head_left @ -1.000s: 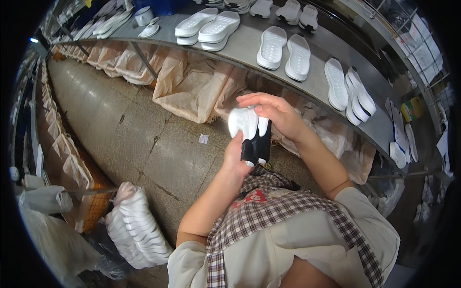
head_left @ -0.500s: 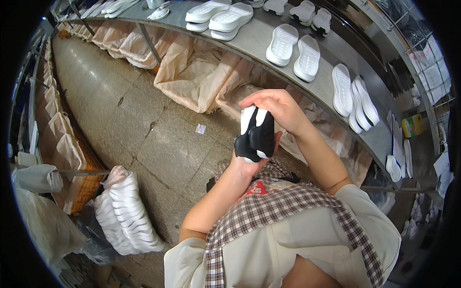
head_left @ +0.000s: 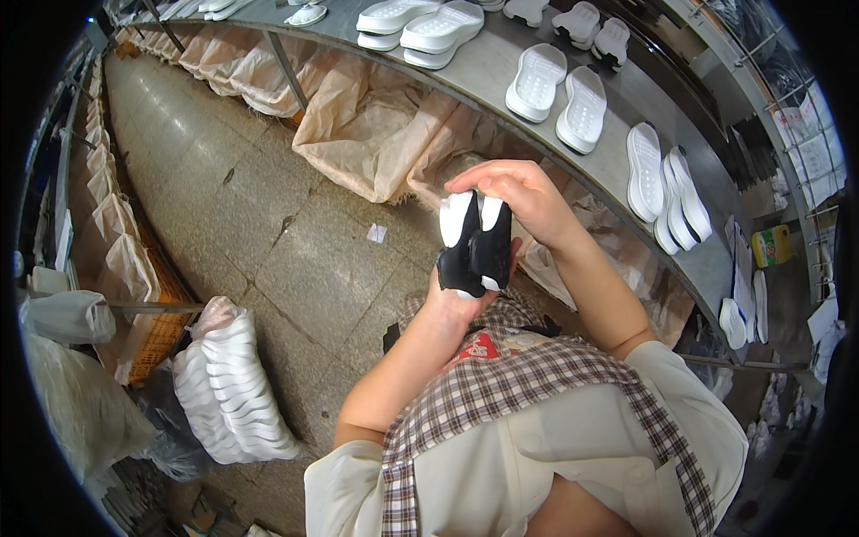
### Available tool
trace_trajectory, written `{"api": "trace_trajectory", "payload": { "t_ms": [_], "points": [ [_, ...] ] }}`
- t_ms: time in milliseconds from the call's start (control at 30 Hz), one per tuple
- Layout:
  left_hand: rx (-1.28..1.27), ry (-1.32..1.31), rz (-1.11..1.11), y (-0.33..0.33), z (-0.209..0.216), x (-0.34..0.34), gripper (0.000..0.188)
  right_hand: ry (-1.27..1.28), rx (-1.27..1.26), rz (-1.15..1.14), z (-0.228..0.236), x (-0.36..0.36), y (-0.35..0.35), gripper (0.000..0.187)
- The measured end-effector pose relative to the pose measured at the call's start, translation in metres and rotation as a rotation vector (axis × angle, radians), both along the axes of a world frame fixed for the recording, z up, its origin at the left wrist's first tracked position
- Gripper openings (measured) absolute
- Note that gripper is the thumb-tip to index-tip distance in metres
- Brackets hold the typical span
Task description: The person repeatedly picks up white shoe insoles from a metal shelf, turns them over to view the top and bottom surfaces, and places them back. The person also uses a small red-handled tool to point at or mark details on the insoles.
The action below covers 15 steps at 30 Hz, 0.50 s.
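Note:
In front of my body I hold a pair of black-and-white shoe soles, pressed side by side with their edges facing up. My left hand supports them from below at the near end, its fingers mostly hidden beneath. Over the far end curls my right hand, with its thumb and fingers closed on the white tips. The black parts overlap in the middle, and white shows at both ends.
A grey metal bench curves along the right, carrying several white soles. Pale cloth-lined bins stand below it. On the floor at left sits a bag of stacked white soles, by an orange crate.
The soles have tilted slightly within my hands, showing more of their white far ends. My grip stays the same, while the bench and floor have shifted a little in view.

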<state>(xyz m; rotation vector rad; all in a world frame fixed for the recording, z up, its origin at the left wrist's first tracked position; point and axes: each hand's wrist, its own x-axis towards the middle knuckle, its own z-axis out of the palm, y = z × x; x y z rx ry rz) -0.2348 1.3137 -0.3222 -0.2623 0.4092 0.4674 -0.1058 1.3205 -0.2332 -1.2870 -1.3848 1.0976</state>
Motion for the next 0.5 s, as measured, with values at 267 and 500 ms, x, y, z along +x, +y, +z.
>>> {"api": "trace_trajectory", "payload": {
  "t_ms": [267, 500],
  "points": [
    [0.173, -0.275, 0.063, 0.003, -0.012, -0.001, 0.04, 0.042, 0.028, 0.063, -0.003, -0.004, -0.001, 0.033],
    [0.177, -0.147, 0.224, 0.016, 0.008, -0.011, 0.041, -0.264, 0.441, 0.173, 0.002, -0.006, -0.007, 0.044]
  ]
}}
